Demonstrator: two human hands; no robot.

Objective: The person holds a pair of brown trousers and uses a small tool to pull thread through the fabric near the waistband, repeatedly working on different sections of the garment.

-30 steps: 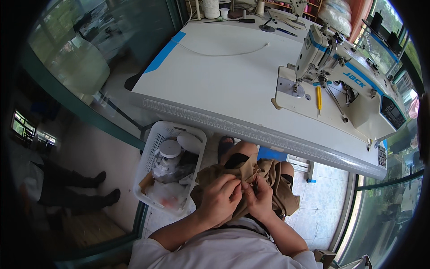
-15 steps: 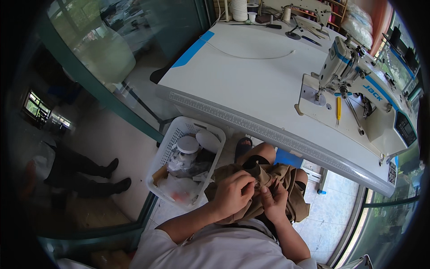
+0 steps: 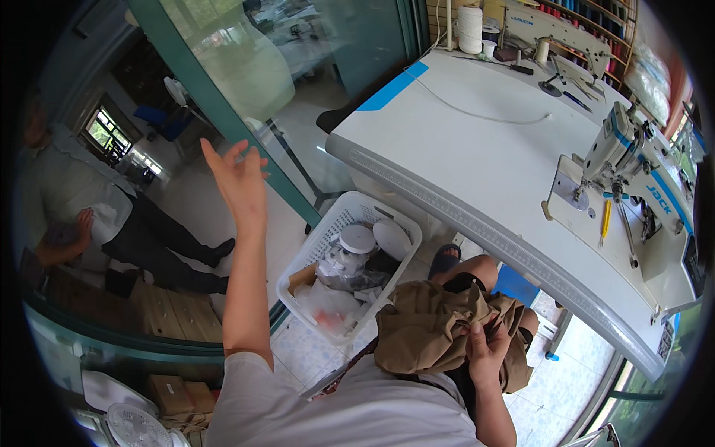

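Gripping hand: the right hand pinches the brown cloth between thumb and fingers.
Raised hand: the left hand, fingers spread and loose, stands before the green frame; the 2 hands are well apart.
Cloth: bunched over the knees, just right of the basket.
Basket: the white basket holds 2 round white pieces, plastic bags and some brown cardboard.
Table edge: the white table runs its front edge diagonally above basket and knees.
Room: a broad white stretch lies between the blue strip and sewing machine; floor tiles show below the basket.
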